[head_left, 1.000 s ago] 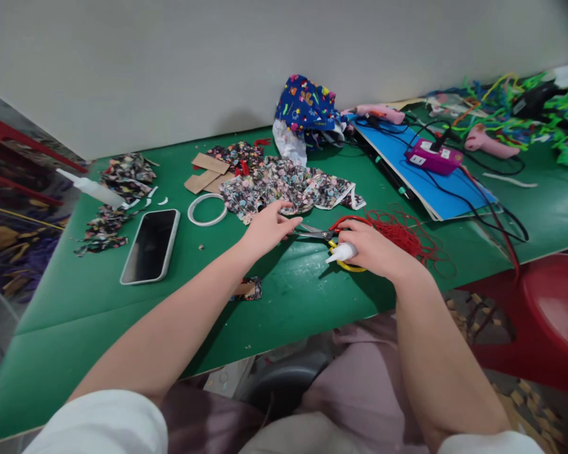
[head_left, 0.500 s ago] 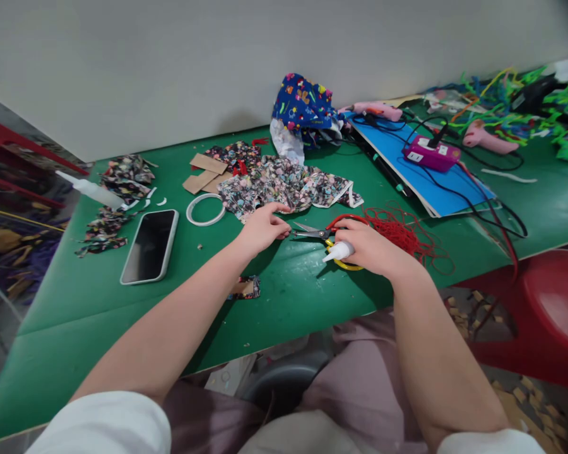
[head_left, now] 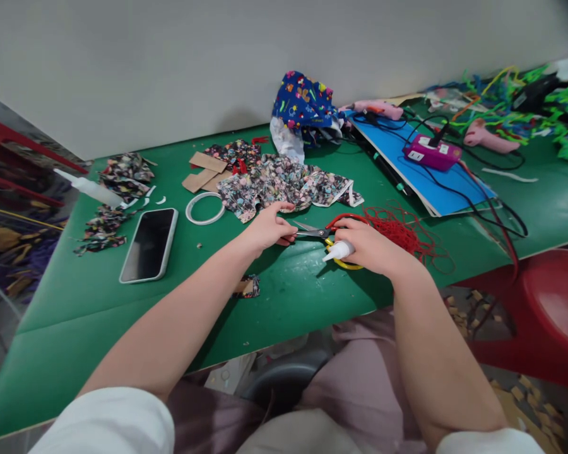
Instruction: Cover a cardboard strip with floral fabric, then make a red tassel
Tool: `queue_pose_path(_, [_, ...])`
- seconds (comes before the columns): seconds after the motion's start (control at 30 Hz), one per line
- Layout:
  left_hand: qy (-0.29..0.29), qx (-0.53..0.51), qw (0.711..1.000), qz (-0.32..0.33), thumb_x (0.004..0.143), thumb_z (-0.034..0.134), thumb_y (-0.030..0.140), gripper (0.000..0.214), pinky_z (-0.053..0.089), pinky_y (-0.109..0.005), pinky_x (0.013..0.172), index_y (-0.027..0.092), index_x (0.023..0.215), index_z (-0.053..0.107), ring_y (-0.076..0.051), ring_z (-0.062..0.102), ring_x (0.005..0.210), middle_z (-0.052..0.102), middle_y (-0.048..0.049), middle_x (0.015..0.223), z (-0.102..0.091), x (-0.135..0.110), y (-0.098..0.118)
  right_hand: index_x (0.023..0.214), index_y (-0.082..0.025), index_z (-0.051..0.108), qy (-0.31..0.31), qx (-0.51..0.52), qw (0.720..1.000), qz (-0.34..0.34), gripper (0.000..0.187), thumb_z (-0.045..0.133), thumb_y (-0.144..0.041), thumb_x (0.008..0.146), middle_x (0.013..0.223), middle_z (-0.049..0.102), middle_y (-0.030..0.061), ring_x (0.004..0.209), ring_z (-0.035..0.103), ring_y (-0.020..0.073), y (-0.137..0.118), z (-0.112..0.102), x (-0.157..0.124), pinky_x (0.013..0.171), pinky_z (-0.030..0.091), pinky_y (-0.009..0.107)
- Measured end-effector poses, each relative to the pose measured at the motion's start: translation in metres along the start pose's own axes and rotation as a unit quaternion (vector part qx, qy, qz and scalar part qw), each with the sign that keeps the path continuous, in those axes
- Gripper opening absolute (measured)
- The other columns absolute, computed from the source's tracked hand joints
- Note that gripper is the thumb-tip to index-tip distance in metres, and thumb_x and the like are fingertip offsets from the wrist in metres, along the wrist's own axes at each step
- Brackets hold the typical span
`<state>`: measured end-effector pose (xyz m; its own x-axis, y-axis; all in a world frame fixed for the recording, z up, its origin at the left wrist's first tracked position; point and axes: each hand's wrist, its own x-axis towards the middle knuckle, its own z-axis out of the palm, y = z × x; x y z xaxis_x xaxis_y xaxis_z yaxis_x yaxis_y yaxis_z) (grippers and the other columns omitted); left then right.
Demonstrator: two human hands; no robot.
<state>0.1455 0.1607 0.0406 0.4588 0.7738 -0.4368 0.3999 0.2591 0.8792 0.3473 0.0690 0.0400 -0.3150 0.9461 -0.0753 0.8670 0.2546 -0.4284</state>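
Note:
My left hand is closed in a pinch, its fingertips touching the tip of one scissor blade. Whatever lies between those fingertips is too small to make out. The scissors, with one red and one yellow handle loop, are held with their blades parted. My right hand is wrapped round the handles. The same hand also grips a small squeeze bottle, its white pointed nozzle facing left and its body hidden in the palm. Beyond my left hand lies crumpled floral fabric. A small fabric-edged cardboard piece is partly behind my left forearm.
At left are a phone, a tape roll and another nozzle bottle. Cardboard pieces lie farther back. To the right are tangled red cord, a blue folder, a purple power strip and pink glue guns.
My left hand has moved slightly right, and its fingertips now meet the lower blade tip. The right hand, scissors and bottle have stayed in place.

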Motion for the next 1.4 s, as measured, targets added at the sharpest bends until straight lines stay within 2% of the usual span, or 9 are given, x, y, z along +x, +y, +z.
queue_pose_path(0.23, [0.045, 0.023, 0.999, 0.013, 0.069, 0.057, 0.005, 0.043, 0.047, -0.02, 0.048, 0.021, 0.106, 0.043, -0.01, 0.056, 0.052, 0.055, 0.0057, 0.056, 0.006, 0.003, -0.003, 0.072, -0.019, 0.057, -0.005, 0.012, 1.0, -0.016, 0.007, 0.063, -0.018, 0.067, 0.106, 0.055, 0.0074, 0.102, 0.051, 0.0222, 0.0, -0.002, -0.001, 0.085, 0.041, 0.033])
queue_pose_path(0.47, [0.127, 0.039, 0.99, 0.043, 0.072, 0.054, 0.01, 0.031, 0.046, -0.019, 0.048, 0.019, 0.1, 0.044, -0.01, 0.056, 0.056, 0.055, 0.0046, 0.062, -0.01, -0.001, -0.003, 0.069, -0.019, 0.056, -0.013, 0.045, 0.998, -0.029, 0.007, 0.062, -0.02, 0.067, 0.103, 0.057, 0.0066, 0.106, 0.05, 0.0227, 0.006, -0.003, -0.005, 0.088, 0.04, 0.033])
queue_pose_path(0.63, [0.107, 0.14, 0.977, 0.118, 0.075, 0.056, 0.021, 0.008, 0.05, -0.024, 0.06, 0.018, 0.082, 0.054, -0.015, 0.064, 0.069, 0.065, -0.0017, 0.071, -0.015, -0.003, -0.016, 0.073, -0.019, 0.054, 0.015, 0.069, 0.997, 0.01, 0.003, 0.056, -0.023, 0.073, 0.099, 0.058, 0.0048, 0.097, 0.054, 0.0204, 0.007, -0.008, -0.009, 0.076, 0.041, 0.029])
queue_pose_path(0.73, [0.099, 0.179, 0.966, 0.157, 0.078, 0.053, 0.022, 0.016, 0.049, -0.026, 0.07, 0.021, 0.094, 0.054, -0.015, 0.065, 0.076, 0.069, -0.0012, 0.078, -0.016, -0.007, -0.018, 0.077, -0.019, 0.055, 0.028, 0.049, 0.997, 0.043, 0.008, 0.055, -0.026, 0.073, 0.094, 0.059, 0.0045, 0.086, 0.055, 0.0189, 0.009, -0.012, -0.01, 0.069, 0.04, 0.027])
queue_pose_path(0.9, [0.142, 0.347, 0.904, 0.204, 0.075, 0.06, 0.025, 0.022, 0.045, -0.028, 0.071, 0.022, 0.097, 0.057, -0.017, 0.063, 0.073, 0.069, 0.001, 0.074, -0.022, -0.01, -0.014, 0.078, -0.02, 0.055, 0.012, 0.015, 0.997, 0.072, 0.01, 0.058, -0.025, 0.071, 0.086, 0.06, 0.0022, 0.078, 0.055, 0.0173, 0.011, -0.016, -0.012, 0.063, 0.036, 0.025])
queue_pose_path(1.1, [0.145, 0.522, 0.787, 0.296, 0.084, 0.049, 0.038, 0.029, 0.043, -0.034, 0.077, 0.017, 0.076, 0.067, -0.02, 0.059, 0.08, 0.067, -0.006, 0.075, -0.016, -0.007, -0.025, 0.083, -0.023, 0.057, -0.007, 0.009, 0.989, 0.146, 0.016, 0.06, -0.032, 0.07, 0.085, 0.062, 0.0009, 0.077, 0.056, 0.0181, 0.008, -0.024, -0.017, 0.059, 0.035, 0.025])
queue_pose_path(1.23, [0.054, 0.552, 0.742, 0.376, 0.089, 0.034, 0.044, 0.048, 0.032, -0.038, 0.1, 0.011, 0.117, 0.054, -0.024, 0.041, 0.122, 0.051, -0.0148, 0.128, 0.009, -0.021, -0.034, 0.073, -0.022, 0.053, 0.042, 0.004, 0.983, 0.179, 0.019, 0.058, -0.04, 0.071, 0.073, 0.061, 0.0008, 0.065, 0.054, 0.0168, 0.0, -0.031, -0.015, 0.052, 0.031, 0.025])
queue_pose_path(1.3, [-0.003, 0.573, 0.733, 0.366, 0.086, 0.031, 0.054, 0.064, 0.024, -0.043, 0.105, 0.009, 0.132, 0.038, -0.026, 0.028, 0.131, 0.036, -0.0159, 0.14, 0.018, -0.029, -0.038, 0.071, -0.022, 0.051, 0.076, 0.009, 0.982, 0.174, 0.021, 0.058, -0.041, 0.072, 0.071, 0.06, 0.0008, 0.063, 0.053, 0.0162, -0.007, -0.033, -0.012, 0.052, 0.031, 0.025])
queue_pose_path(1.4, [0.011, 0.604, 0.733, 0.312, 0.084, 0.026, 0.061, 0.076, 0.015, -0.047, 0.108, 0.007, 0.137, 0.028, -0.027, 0.022, 0.133, 0.028, -0.0177, 0.143, 0.016, -0.035, -0.041, 0.07, -0.022, 0.049, 0.09, 0.028, 0.983, 0.159, 0.022, 0.058, -0.041, 0.072, 0.069, 0.059, 0.0001, 0.062, 0.052, 0.0155, -0.016, -0.034, -0.006, 0.052, 0.031, 0.025])
